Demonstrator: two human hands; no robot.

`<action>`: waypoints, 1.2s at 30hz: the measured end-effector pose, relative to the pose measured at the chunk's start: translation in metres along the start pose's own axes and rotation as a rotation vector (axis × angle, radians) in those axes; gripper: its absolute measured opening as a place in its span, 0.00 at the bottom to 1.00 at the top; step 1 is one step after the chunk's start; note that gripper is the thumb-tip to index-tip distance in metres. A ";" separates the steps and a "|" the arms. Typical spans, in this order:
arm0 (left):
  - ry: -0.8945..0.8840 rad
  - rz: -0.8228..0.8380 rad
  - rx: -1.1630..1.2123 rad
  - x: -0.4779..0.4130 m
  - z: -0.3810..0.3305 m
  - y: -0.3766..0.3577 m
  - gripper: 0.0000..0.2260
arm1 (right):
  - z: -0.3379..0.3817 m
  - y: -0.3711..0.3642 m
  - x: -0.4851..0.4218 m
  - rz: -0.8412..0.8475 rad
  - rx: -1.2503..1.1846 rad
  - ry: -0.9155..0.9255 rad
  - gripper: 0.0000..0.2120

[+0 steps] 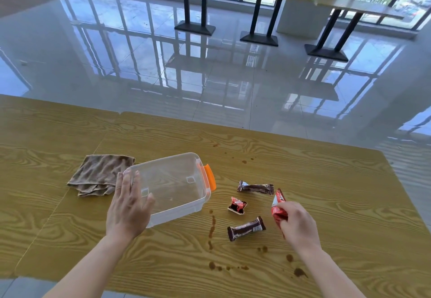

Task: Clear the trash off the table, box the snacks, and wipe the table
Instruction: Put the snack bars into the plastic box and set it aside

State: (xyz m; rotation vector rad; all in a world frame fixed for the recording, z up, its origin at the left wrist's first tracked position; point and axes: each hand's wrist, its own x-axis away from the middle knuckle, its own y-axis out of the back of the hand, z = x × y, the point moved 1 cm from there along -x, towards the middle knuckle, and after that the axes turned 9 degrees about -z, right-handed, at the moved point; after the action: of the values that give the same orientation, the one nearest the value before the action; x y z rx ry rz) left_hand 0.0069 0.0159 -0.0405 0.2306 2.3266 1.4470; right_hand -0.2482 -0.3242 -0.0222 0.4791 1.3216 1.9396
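A clear plastic box with an orange latch sits empty on the wooden table. My left hand rests flat against the box's near left corner, fingers apart. My right hand grips a red snack packet just above the table. Two dark brown snack bars and a small red-brown wrapper lie between the box and my right hand. A brown cloth lies crumpled left of the box.
Brown liquid spots and drips stain the table in front of the box and near my right forearm. Beyond the table's far edge is shiny tiled floor, with tall bar tables by the windows.
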 end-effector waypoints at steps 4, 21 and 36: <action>-0.003 -0.001 -0.005 0.001 -0.001 0.002 0.36 | 0.040 0.015 -0.005 -0.067 -0.099 0.081 0.13; 0.005 0.012 -0.057 0.002 -0.008 0.007 0.34 | 0.261 -0.084 -0.029 0.348 0.122 0.725 0.04; -0.023 0.054 -0.154 0.001 -0.008 0.010 0.34 | 0.159 -0.011 -0.018 -0.009 -0.400 0.301 0.12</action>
State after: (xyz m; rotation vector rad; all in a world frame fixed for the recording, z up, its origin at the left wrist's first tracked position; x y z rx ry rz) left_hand 0.0017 0.0140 -0.0289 0.2676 2.1930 1.6321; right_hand -0.1278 -0.2334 0.0332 -0.0167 1.0620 2.2597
